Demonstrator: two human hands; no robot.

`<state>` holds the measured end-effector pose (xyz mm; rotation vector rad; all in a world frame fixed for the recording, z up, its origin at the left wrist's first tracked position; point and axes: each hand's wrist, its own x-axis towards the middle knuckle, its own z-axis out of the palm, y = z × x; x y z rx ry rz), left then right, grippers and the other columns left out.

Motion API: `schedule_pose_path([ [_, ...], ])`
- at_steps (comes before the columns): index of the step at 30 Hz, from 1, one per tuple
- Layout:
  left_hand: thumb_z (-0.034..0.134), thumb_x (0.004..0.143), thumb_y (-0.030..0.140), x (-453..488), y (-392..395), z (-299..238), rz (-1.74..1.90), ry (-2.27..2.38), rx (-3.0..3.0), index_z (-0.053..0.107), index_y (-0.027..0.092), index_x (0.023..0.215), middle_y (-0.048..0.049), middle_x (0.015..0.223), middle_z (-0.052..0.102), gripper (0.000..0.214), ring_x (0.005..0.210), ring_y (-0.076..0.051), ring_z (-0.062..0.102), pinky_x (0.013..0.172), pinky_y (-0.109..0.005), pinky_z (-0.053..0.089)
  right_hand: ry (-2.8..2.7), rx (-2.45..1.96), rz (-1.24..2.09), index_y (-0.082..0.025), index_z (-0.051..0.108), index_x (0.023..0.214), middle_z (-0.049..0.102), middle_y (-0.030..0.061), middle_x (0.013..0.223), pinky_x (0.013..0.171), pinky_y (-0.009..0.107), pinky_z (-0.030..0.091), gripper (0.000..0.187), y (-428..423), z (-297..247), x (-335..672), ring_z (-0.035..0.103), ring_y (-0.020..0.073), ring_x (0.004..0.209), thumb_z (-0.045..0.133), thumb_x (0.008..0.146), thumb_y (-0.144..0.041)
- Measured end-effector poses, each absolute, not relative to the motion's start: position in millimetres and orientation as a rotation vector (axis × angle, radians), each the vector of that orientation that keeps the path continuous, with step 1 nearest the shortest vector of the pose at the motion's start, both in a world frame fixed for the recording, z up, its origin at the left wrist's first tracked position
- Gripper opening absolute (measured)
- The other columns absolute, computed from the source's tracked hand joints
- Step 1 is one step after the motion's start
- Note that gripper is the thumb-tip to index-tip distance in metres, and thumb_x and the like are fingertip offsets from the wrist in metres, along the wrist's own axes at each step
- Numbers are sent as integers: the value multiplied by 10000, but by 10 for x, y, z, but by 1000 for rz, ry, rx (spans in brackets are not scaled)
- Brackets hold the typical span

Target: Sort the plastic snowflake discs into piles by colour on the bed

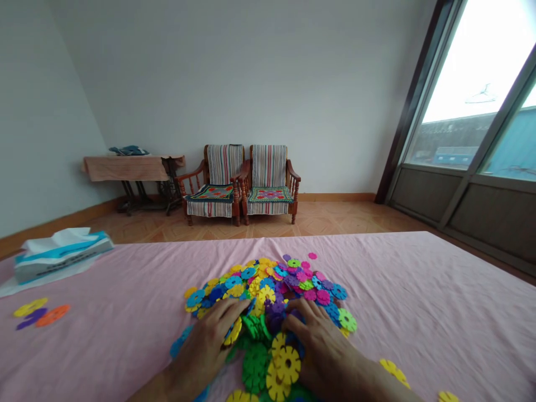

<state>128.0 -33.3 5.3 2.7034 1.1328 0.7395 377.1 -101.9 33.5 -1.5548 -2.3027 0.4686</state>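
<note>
A plain white-walled room with a large window on one side. Against the far wall stand two wooden armchairs (239, 181) with striped cushions, and beside them a narrow side table (133, 167) draped in cloth. In front of me is a worktop (439, 301) covered with a pink cloth.

The landmark is a heap of plastic snowflake discs (268, 285) in yellow, blue, pink, purple and green, lying in the middle of the worktop. My left hand (207, 349) rests palm-down on the near-left edge of the heap, fingers spread flat over blue and yellow discs; its grip is apart, clamped on nothing. My right hand (324, 346) lies on the near-right edge of the heap, fingers curled lightly over purple and blue discs; I cannot tell whether it pinches one. Between my hands, on the near side of the heap, sit joined green discs (255, 357) and yellow discs (285, 365) that look slotted together.

Well to the left of the heap lie three loose discs (39, 314), yellow, purple and orange. Beyond them sits a tissue box (62, 254).

I judge the building barely begun: a small cluster is joined, while most discs lie loose.
</note>
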Motion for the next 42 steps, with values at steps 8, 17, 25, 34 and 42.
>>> schedule_pose_path([
  [8, 619, 819, 370, 2040, -241, 259, 659, 896, 2664, 517, 241, 1277, -58, 1241, 601, 486, 1164, -220, 531, 1019, -382, 424, -2041, -1694, 237, -208, 534, 1178, 540, 95, 1201, 950, 434, 367, 522, -865, 69, 4216, 478, 268, 1105, 527, 659, -157],
  [17, 526, 896, 338, 1513, -408, 254, 475, 895, 2912, 557, 307, 1228, -21, 1269, 589, 334, 1181, -237, 499, 1021, -440, 388, -2033, -1923, 321, -266, 308, 1443, 410, 112, 1426, 1022, 523, 265, 819, -377, 115, 4061, 343, 347, 1290, 502, 758, -670],
  [25, 517, 881, 435, 793, -283, 4, 596, 1275, 2804, 486, 320, 1318, -41, 1348, 532, 452, 1241, -242, 476, 1027, -418, 423, -2325, -1570, 378, -302, 349, 1411, 425, 113, 1372, 1018, 562, 248, 844, -366, 270, 3331, 372, 356, 1230, 586, 685, -661],
  [34, 624, 772, 533, 935, -839, 160, 342, 1101, 2803, 225, 395, 1444, -39, 1514, 295, 794, 1327, -329, 367, 1023, -474, 404, -2485, -1487, 672, -315, 428, 1374, 368, 84, 1457, 1084, 533, 227, 692, -1175, 605, 3755, 310, 346, 1326, 651, 731, -442],
  [42, 621, 773, 523, 1022, -926, -41, 207, 1217, 2807, 226, 403, 1424, -63, 1487, 333, 771, 1309, -374, 380, 1011, -536, 384, -2012, -1924, 185, -274, 563, 1283, 606, 115, 1252, 962, 492, 460, 601, -1941, 21, 5090, 513, 376, 1191, 607, 734, -514],
])
